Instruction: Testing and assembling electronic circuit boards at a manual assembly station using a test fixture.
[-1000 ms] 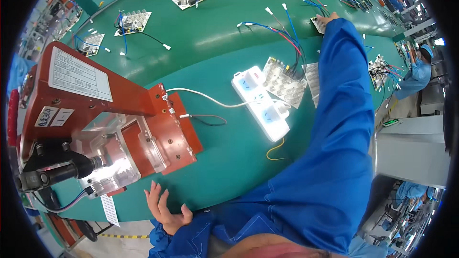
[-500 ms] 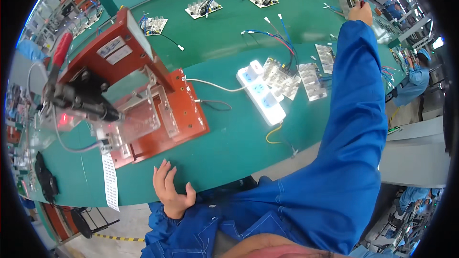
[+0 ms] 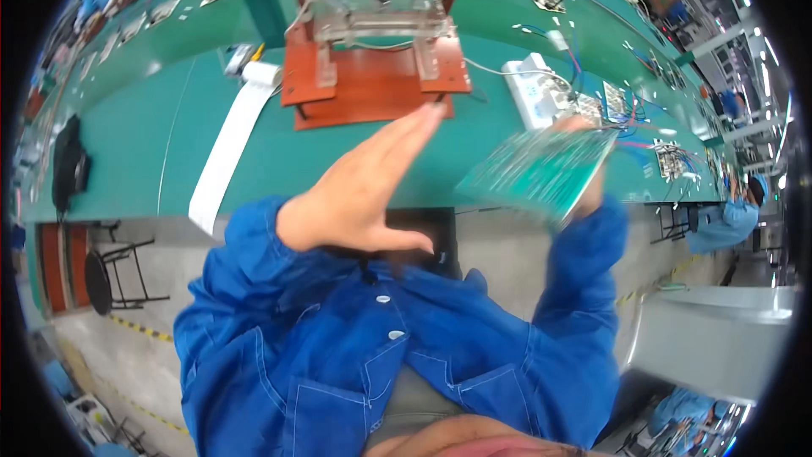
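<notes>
A green circuit board (image 3: 541, 171), smeared by motion, is in my right hand (image 3: 595, 190) above the near edge of the green table. Its green face shows pale streaks, and wires trail off past its right side. My left hand (image 3: 359, 190) holds nothing; the thumb stands well apart from the outstretched fingers. Those fingertips come close to the front of a red-orange press fixture (image 3: 368, 89), which has clear plastic parts and a dark plunger over its base. A gap separates the left hand from the board.
Right of the fixture lies a white power strip (image 3: 526, 95), with wired circuit boards (image 3: 668, 158) beyond it. A long white label strip (image 3: 233, 148) hangs over the table edge at left, near a black pouch (image 3: 71, 165). A co-worker (image 3: 729, 216) sits far right.
My right hand has come back from the far right with the board. My left hand has risen and moved forward toward the fixture. The view has turned, putting the fixture in the middle.
</notes>
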A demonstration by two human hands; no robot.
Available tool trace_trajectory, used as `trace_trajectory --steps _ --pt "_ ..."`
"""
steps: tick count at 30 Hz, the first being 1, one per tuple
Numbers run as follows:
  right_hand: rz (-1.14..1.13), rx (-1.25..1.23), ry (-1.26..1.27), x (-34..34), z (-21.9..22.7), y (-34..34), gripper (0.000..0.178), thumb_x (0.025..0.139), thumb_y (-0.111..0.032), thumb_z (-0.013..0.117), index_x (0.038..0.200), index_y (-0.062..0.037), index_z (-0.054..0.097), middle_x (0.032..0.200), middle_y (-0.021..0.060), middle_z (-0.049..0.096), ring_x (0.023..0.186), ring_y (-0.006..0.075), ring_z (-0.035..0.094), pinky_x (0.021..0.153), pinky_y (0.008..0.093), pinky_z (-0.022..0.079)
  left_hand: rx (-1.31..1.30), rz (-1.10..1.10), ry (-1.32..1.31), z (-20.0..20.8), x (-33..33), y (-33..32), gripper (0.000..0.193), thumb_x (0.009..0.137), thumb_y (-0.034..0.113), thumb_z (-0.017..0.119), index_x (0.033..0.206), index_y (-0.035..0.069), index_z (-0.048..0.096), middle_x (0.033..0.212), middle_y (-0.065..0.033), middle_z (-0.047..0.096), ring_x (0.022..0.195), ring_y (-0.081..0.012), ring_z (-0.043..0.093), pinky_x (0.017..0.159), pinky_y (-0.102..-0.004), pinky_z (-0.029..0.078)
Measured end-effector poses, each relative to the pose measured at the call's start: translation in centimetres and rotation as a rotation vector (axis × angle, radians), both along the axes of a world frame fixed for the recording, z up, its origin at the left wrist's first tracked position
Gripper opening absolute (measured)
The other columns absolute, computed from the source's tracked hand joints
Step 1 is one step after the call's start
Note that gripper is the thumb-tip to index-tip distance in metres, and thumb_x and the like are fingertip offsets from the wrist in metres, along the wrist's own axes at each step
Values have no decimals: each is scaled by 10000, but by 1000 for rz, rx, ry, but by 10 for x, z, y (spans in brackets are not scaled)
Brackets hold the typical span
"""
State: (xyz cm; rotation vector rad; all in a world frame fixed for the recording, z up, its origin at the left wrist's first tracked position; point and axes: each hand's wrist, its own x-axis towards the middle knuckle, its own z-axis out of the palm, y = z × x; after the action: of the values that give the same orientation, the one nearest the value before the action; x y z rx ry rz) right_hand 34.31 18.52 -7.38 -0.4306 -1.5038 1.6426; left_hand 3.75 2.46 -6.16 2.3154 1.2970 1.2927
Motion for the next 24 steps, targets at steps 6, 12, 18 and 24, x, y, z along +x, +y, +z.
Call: trace_trajectory --steps 6,12,18,24 --pt "74 -233 -35 -103 -7 -90 169 960 -87 647 1105 -3 624 999 84 675 877 137 665 784 277 534 -173 -178 114 23 -13 -28 983 627 355 899 1404 -42 444 1208 -210 596 1079 -371 613 930 -437 505" --pt "-12 237 -594 -63 18 -154 345 897 -43 690 1214 81 632 1107 120 716 1084 262 675 917 349 540 -220 -77 82 28 -50 -69 899 606 410 897 1290 -21 503 1072 -189 573 957 -382 600 835 -425 497" --pt "241 691 -384 -116 -3 -124 410 765 -30 723 1171 -15 675 1272 196 642 1209 397 582 1003 486 477 -178 -372 116 50 -40 -58 1015 570 467 906 1343 -44 491 1132 -181 566 1007 -350 587 893 -413 480" --pt "384 -104 -213 -145 -27 -146 466 900 -97 680 1340 -40 541 1125 75 593 974 206 576 915 351 484 -201 62 329 41 -52 -33 829 585 264 814 1311 -1 516 1120 -193 555 1057 -381 573 944 -416 470"
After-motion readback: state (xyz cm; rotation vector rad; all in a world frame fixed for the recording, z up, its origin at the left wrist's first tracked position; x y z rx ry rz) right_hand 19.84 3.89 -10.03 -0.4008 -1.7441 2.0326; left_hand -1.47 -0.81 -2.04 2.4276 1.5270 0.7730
